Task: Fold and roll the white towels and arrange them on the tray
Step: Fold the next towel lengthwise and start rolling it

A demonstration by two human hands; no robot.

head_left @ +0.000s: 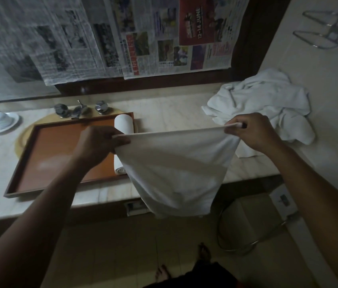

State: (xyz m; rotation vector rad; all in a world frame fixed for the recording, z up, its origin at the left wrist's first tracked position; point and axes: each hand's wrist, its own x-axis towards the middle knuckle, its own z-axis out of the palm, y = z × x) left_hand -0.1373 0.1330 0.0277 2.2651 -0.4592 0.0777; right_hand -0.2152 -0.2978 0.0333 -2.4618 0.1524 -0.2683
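Note:
I hold a white towel (pixel 176 171) stretched in the air by its top edge, and it hangs down past the counter's front edge. My left hand (pixel 97 144) pinches its left corner above the tray. My right hand (pixel 251 132) pinches its right corner. A brown wooden tray (pixel 60 150) lies on the marble counter over the sink. One rolled white towel (pixel 123 123) lies along the tray's right side, partly hidden behind the held towel. A heap of loose white towels (pixel 263 100) sits on the counter at the right.
Chrome taps (pixel 81 110) stand behind the tray. A white dish (pixel 1 121) sits at the counter's far left. Newspaper (pixel 101 38) covers the mirror. A metal rack (pixel 330 26) is on the right wall. A hose (pixel 238 240) lies on the floor near my feet.

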